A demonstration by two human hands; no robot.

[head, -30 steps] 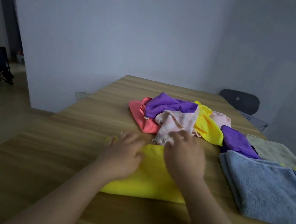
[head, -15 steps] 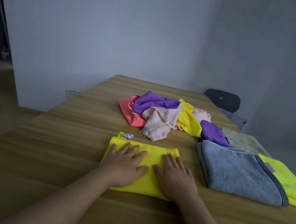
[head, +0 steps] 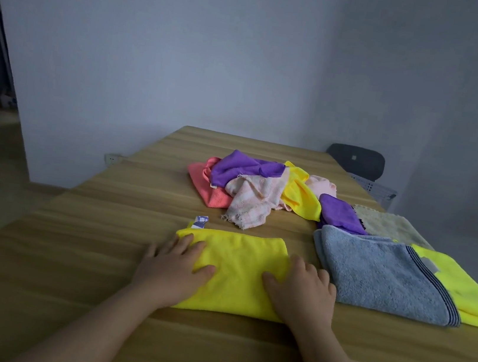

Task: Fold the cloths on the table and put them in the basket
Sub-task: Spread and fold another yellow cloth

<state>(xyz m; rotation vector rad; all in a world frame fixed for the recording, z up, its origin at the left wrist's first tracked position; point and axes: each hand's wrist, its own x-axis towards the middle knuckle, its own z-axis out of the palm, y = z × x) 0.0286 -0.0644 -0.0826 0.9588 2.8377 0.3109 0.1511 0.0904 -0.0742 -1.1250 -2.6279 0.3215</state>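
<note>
A folded yellow cloth (head: 236,270) lies flat on the wooden table (head: 96,252) in front of me, a small white label sticking out at its far left corner. My left hand (head: 172,267) presses flat on its left edge. My right hand (head: 302,289) presses flat on its right edge. Both hands have straight fingers. Behind lies a loose pile of cloths (head: 264,187): coral, purple, pale pink, yellow. No basket is in view.
A grey-blue towel (head: 378,276) lies folded at the right, over another yellow cloth (head: 469,292). A beige cloth (head: 389,225) sits behind them. A dark chair (head: 357,161) stands past the table's far right corner. Bare tabletop stretches to the left.
My hands have slid apart from the middle of the yellow cloth out to its left and right edges, flattening it. The view has tilted slightly.
</note>
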